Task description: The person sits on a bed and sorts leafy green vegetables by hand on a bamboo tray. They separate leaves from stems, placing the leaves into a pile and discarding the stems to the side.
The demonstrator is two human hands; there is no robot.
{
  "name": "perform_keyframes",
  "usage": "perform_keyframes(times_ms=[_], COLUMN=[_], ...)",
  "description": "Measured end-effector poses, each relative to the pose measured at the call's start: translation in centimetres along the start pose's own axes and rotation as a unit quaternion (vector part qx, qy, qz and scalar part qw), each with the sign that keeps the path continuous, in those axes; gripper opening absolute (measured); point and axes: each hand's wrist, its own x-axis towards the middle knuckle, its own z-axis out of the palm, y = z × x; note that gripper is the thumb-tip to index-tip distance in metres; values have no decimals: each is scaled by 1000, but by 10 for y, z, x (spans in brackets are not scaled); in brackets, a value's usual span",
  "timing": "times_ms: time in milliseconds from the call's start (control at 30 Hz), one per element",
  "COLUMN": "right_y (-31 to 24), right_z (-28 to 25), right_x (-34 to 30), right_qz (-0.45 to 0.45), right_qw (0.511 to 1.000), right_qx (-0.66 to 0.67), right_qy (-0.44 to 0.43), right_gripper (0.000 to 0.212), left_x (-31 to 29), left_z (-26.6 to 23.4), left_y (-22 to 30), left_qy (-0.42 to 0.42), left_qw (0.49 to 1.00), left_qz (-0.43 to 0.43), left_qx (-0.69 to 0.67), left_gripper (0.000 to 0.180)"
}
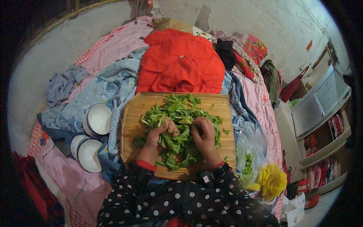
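Note:
A loose heap of leafy greens (177,142) with pale stems is spread over a slatted bamboo board (132,113). My left hand (155,137) is closed on some of the greens at the heap's left side, with stems showing at its fingertips. Opposite it, my right hand (204,137) has its fingers curled and pinched together on greens at the right side; its fingertips are partly hidden. Small torn bits of leaf lie on the board around the heap.
Stacked white enamel bowls (99,119) and more white bowls (90,155) stand left of the board on a blue quilt (107,85). Red cloth (181,60) lies beyond it. At right are a clear plastic bag (251,145) with greens and a yellow knitted item (272,181).

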Motion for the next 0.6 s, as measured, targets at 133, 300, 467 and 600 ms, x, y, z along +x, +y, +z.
perform_keyframes(times_ms=[133, 300, 467, 600], right_y=[-7, -12, -17, -22], right_z=[-11, -15, -18, -20], right_x=[1, 7, 13, 19], right_qz=[28, -20, 3, -22], right_qw=[999, 1000, 999, 999], right_qx=[44, 15, 37, 13], right_qy=[7, -7, 38, 33], right_gripper=[24, 25, 22, 21], left_x=[-1, -2, 0, -4], left_z=[1, -3, -5, -3], left_y=[1, -1, -1, 0], left_qy=[29, 50, -2, 41], left_qw=[999, 996, 994, 995], left_qz=[-1, -23, -4, -2], left_qx=[38, 72, 108, 95], left_gripper=[20, 21, 23, 21])
